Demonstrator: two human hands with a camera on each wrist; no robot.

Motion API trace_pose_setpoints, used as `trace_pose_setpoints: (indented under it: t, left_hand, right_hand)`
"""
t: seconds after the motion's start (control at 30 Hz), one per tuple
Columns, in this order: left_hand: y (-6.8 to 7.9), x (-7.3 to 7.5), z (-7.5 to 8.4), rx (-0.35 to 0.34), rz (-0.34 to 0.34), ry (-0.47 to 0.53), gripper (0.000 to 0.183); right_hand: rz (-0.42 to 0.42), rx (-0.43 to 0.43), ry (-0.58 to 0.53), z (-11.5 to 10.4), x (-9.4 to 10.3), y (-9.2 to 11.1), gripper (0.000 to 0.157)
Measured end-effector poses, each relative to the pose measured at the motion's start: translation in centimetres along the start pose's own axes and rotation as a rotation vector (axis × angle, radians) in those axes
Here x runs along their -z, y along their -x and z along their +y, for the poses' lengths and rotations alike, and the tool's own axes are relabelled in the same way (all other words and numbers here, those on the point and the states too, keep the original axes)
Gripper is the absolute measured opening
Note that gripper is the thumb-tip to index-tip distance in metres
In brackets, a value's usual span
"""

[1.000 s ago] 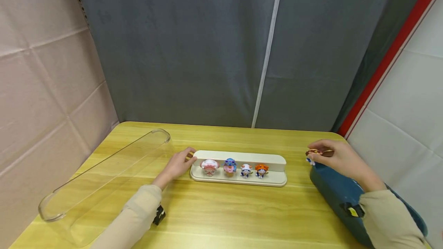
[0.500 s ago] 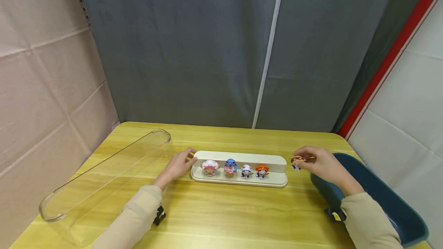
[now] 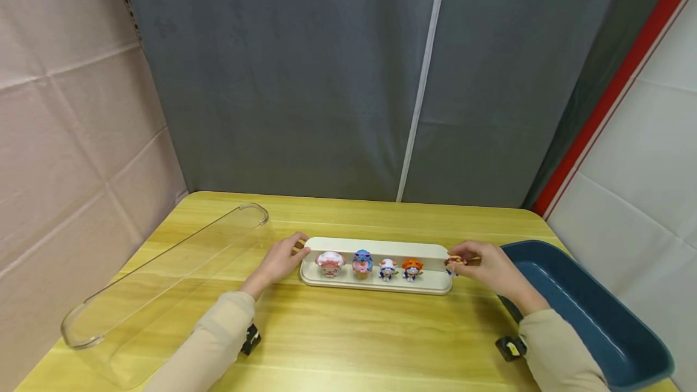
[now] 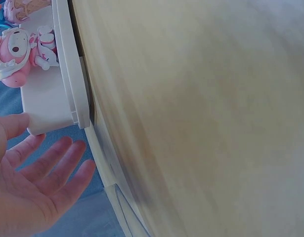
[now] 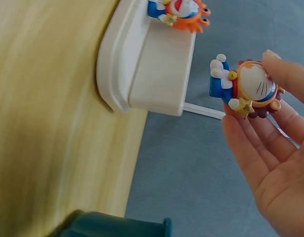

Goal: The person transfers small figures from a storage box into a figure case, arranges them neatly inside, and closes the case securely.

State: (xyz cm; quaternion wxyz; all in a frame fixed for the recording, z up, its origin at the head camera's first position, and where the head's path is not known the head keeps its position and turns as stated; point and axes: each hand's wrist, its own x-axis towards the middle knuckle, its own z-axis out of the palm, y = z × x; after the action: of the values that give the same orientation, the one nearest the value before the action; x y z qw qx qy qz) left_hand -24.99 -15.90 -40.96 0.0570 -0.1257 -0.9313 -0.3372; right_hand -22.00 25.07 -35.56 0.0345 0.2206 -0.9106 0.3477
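Observation:
A cream stepped display stand (image 3: 376, 247) bears several small figurines in a row. From the left come a pink one with a white hat (image 3: 330, 264), a blue one with sunglasses (image 3: 362, 263), a white-capped one (image 3: 388, 269) and an orange-capped one (image 3: 412, 269). My left hand (image 3: 279, 262) touches the stand's left end with thumb and forefinger, its other fingers extended. Just off the right end, my right hand (image 3: 492, 268) pinches a figurine (image 5: 253, 86) with a white whiskered face, brown mane-like hood, blue body and yellow star.
A clear plastic cover (image 3: 169, 283) lies at the left of the wooden table (image 3: 359, 331). On the right stands a deep blue-green bin (image 3: 588, 313), partly behind the right sleeve. A grey curtain (image 3: 294, 89) hangs behind the table.
My right hand has moved left from over the bin to the stand's right end, carrying the figurine. My left hand and the figurines on the stand have stayed put.

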Motion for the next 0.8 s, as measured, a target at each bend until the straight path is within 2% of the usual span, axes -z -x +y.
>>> trace_pose_setpoints:
  t: [0.33, 0.63, 0.8]
  left_hand:
    - [0.0, 0.0, -0.1, -0.001, -0.001, 0.0, 0.023]
    - [0.0, 0.0, 0.0, 0.005, -0.001, -0.001, 0.022]
    - [0.1, 0.0, 0.0, 0.01, -0.002, -0.002, 0.023]
  right_hand:
    - [-0.009, -0.02, -0.052, 0.7, -1.7, -0.2, 0.026]
    - [0.012, -0.033, -0.029, 1.3, -3.2, -0.5, 0.022]
    - [0.05, -0.029, 0.0, 1.5, -3.9, -0.6, 0.022]
